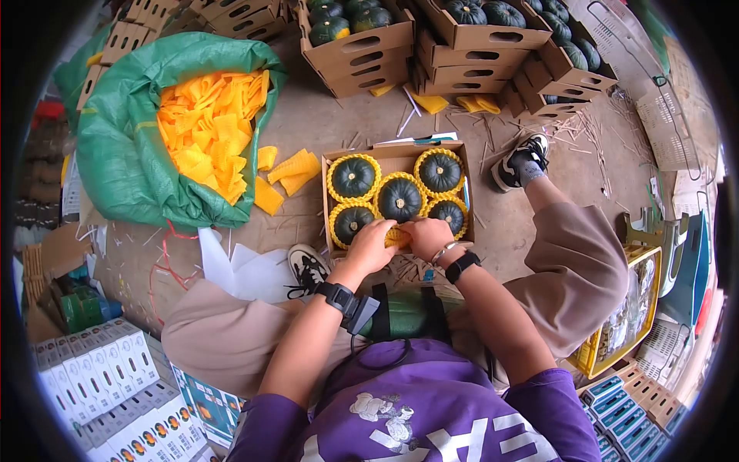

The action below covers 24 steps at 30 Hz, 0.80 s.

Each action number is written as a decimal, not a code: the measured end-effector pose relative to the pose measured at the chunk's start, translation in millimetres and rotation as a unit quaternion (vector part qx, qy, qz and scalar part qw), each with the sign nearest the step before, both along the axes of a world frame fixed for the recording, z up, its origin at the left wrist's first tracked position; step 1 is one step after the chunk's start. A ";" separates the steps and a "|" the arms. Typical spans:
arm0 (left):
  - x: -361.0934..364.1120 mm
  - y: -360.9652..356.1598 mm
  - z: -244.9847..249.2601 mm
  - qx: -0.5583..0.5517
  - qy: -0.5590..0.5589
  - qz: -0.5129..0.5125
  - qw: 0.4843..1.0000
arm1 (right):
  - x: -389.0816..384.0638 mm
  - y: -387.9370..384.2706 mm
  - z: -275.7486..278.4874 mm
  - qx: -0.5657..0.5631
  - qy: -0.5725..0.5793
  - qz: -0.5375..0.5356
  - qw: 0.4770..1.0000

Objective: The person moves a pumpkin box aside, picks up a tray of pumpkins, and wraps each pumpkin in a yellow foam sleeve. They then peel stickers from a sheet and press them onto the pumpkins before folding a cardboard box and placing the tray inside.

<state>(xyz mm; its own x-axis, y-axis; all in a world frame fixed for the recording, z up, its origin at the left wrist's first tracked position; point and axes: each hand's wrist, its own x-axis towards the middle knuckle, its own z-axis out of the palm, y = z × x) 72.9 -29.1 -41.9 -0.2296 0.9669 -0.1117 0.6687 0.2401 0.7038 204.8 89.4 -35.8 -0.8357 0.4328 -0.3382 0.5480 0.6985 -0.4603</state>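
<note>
My left hand (371, 246) and right hand (428, 236) are both curled shut on a yellow foam net sleeve (396, 237) at the near edge of the open brown cardboard box (396, 152). Five netted dark green round squashes (399, 200) sit in it, and I judge I'm seating a sixth, hidden under my fingers. Next it needs pressing level into the front gap. My black-and-white shoe (308, 266) crowds the box, and the green woven sack (115, 154) of nets lies well apart.
</note>
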 end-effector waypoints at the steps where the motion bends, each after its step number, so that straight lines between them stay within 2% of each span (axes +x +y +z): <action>1: -1.8 0.9 0.7 0.018 -0.011 -0.011 1.000 | -0.9 -0.5 2.4 -0.060 0.014 0.010 0.998; 2: -3.5 4.6 0.5 0.016 -0.012 -0.006 1.000 | 1.0 5.7 -4.2 -0.160 0.029 0.056 0.985; 3: -5.7 9.4 0.4 -0.048 -0.013 -0.032 0.998 | 5.4 5.7 -12.0 -0.163 0.029 0.064 0.984; 4: -7.6 10.8 1.4 -0.113 -0.011 -0.055 0.992 | 8.0 2.2 -19.6 -0.101 -0.004 0.044 0.994; 5: -3.8 15.1 -12.7 -0.110 0.020 -0.059 0.992 | 3.2 -1.8 -24.0 -0.036 -0.029 0.028 0.999; 6: 3.6 15.2 -35.1 -0.032 0.093 -0.036 0.995 | -4.1 -11.9 -20.5 0.039 -0.070 0.019 0.997; 7: 8.1 19.0 -42.5 -0.032 0.089 -0.006 0.996 | -9.0 -24.2 -13.2 0.113 -0.107 0.007 0.988; 8: -8.3 11.6 -30.8 -0.058 0.097 0.014 0.993 | -7.2 -30.5 -11.0 0.199 -0.074 -0.001 0.977; 9: 1.4 17.3 -31.2 -0.001 0.080 -0.018 0.997 | -9.6 -32.5 -8.2 0.282 -0.038 -0.012 0.959; 11: -23.7 12.3 -5.0 0.036 -0.079 0.021 0.996 | -15.9 -29.6 27.3 0.227 0.071 -0.049 0.970; 12: -48.3 12.0 -4.7 0.046 -0.148 0.126 0.980 | -18.3 -26.2 29.3 0.126 0.069 -0.048 0.989; 13: -79.4 12.4 -4.6 0.055 -0.216 0.226 0.948 | -16.5 -26.5 12.1 0.121 0.068 -0.053 0.989; 14: -113.8 9.9 -4.7 0.087 -0.315 0.381 0.865 | -12.8 -28.9 -15.2 0.057 0.052 -0.006 0.997; 15: -150.0 -2.1 -20.5 0.117 -0.290 0.482 0.818 | -11.1 -27.3 -29.5 -0.001 0.040 0.044 0.998; 16: -180.0 -13.5 -30.2 0.128 -0.317 0.551 0.761 | -14.2 -32.1 -21.4 0.036 0.028 0.012 0.999; 17: -210.2 -32.2 -58.1 0.090 -0.295 0.570 0.761 | -17.3 -35.1 -9.0 0.053 0.039 0.011 0.998; 18: -244.4 -54.2 -103.0 0.023 -0.205 0.579 0.789 | -26.5 -37.8 16.7 0.034 0.059 -0.002 0.998; 19: -268.5 -70.9 -138.7 -0.047 -0.112 0.582 0.804 | -32.4 -43.7 33.8 0.039 0.152 -0.021 0.987; 20: -279.4 -75.7 -153.0 -0.107 -0.014 0.585 0.804 | -32.4 -51.5 43.3 0.008 0.154 -0.041 0.987; 21: -288.7 -76.7 -158.6 -0.162 0.084 0.583 0.792 | -28.8 -57.7 52.8 -0.058 0.082 -0.033 0.994; 23: -281.3 -69.3 -164.6 -0.143 0.102 0.630 0.756 | -17.8 -59.3 38.7 -0.235 -0.082 0.027 0.968; 24: -279.0 -70.1 -163.0 -0.141 0.101 0.629 0.758 | -4.5 -63.1 1.5 -0.315 -0.174 0.005 0.933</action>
<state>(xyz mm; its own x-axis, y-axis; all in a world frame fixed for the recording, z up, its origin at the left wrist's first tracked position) -206.1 -99.2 -204.9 -0.9897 -0.0871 -0.1133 -0.1272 0.8983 0.4207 200.2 26.3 -34.3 -0.6307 0.0498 -0.7744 0.7357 0.3560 -0.5762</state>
